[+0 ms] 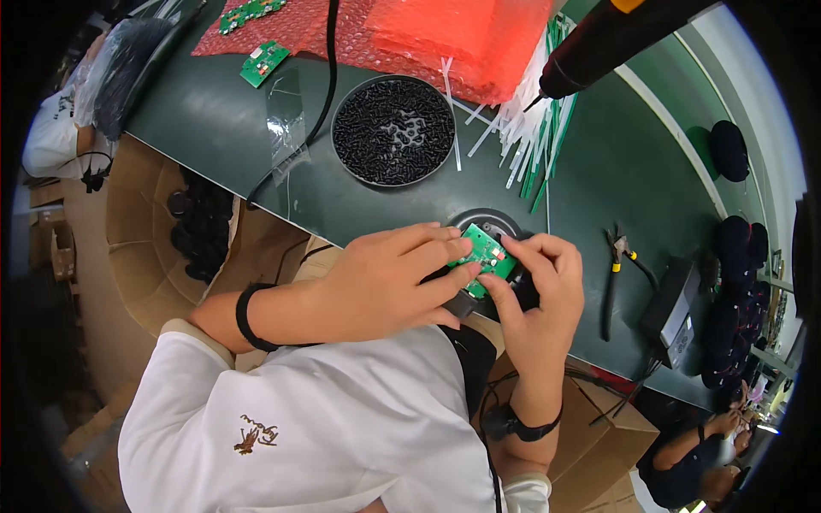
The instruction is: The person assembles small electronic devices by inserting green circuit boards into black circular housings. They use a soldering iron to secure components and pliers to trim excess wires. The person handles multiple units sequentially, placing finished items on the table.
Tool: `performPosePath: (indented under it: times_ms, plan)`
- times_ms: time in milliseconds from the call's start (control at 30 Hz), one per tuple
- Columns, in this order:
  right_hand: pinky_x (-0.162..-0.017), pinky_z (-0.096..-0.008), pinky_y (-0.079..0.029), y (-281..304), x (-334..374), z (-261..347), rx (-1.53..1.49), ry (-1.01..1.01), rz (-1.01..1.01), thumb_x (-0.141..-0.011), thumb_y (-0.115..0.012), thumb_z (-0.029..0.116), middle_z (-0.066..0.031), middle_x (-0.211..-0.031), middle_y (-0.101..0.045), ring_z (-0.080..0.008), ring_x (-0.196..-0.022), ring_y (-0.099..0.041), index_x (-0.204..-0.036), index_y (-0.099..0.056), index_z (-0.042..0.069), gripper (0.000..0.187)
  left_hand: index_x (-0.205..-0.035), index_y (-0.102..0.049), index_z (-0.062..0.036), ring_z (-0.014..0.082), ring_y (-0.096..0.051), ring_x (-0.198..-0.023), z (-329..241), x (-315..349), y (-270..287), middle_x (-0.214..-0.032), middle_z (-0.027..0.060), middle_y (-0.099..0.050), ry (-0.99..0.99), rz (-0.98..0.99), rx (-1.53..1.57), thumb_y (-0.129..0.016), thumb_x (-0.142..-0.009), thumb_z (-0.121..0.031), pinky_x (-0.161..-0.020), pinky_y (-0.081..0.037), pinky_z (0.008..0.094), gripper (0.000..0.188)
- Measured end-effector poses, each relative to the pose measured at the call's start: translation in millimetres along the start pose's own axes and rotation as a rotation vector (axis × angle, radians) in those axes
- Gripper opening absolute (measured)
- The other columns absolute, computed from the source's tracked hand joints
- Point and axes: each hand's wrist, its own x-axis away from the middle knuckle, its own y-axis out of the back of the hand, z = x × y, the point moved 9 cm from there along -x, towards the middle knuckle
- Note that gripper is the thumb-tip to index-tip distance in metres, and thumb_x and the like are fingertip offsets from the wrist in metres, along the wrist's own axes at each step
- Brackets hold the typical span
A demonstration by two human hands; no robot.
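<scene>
Both my hands meet over a green circuit board [486, 253] at the table's near edge. Fingers of my left hand [385, 278] close on the board's left side, with the thumb lower down by a dark part. My right hand [544, 286] pinches the board's right side between thumb and index finger. Beneath the board is a black round housing [489, 218], its rim showing behind; my fingers cover much of it. Whether the board is seated in the housing, I cannot tell.
Beyond stands a round tray [336, 154] of small black screws. A black electric screwdriver [590, 51] hangs at upper right above white and green strips [530, 128]. Red bubble wrap [342, 38] and another board [263, 64] lie behind. Cutters [612, 282] and a box [671, 312] lie right.
</scene>
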Motion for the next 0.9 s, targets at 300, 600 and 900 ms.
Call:
performPosePath:
  times_ms: [300,600,900]
  plan:
    - [-0.080,-0.0384,-0.049,-3.5,-3.6,-0.1,-0.008,0.038,0.054,-0.075,-0.090,0.008,-0.0095,-0.110,-0.061,-0.0287,-0.100,-0.056,-0.112,-0.076,0.006,0.040,-0.122,-0.076,-0.0061,0.0343,-0.071,-0.107,-0.3,-3.5,-0.6,-0.121,0.0149,-0.069,0.013,-0.011,0.009,-0.083,-0.077,-0.048,-0.096,-0.061,0.0455,0.062]
    - [-0.084,-0.0417,-0.047,-4.5,-1.4,4.1,0.035,0.061,0.061,-0.077,-0.087,0.007,-0.0126,-0.113,-0.059,-0.0317,-0.102,-0.055,-0.114,-0.073,0.003,0.040,-0.125,-0.074,-0.0054,0.0357,-0.069,-0.109,-2.4,-6.1,0.2,-0.123,0.0170,-0.068,0.049,-0.008,0.018,-0.084,-0.077,-0.045,-0.098,-0.060,0.0473,0.063]
    - [-0.083,-0.0397,-0.050,-0.6,1.3,3.4,0.038,0.069,0.006,-0.075,-0.088,0.009,-0.0079,-0.112,-0.062,-0.0292,-0.102,-0.058,-0.113,-0.074,0.008,0.041,-0.130,-0.072,-0.0081,0.0333,-0.067,-0.116,-0.6,-2.3,0.0,-0.124,0.0130,-0.067,0.075,0.011,0.077,-0.087,-0.073,-0.040,-0.103,-0.057,0.0474,0.067]
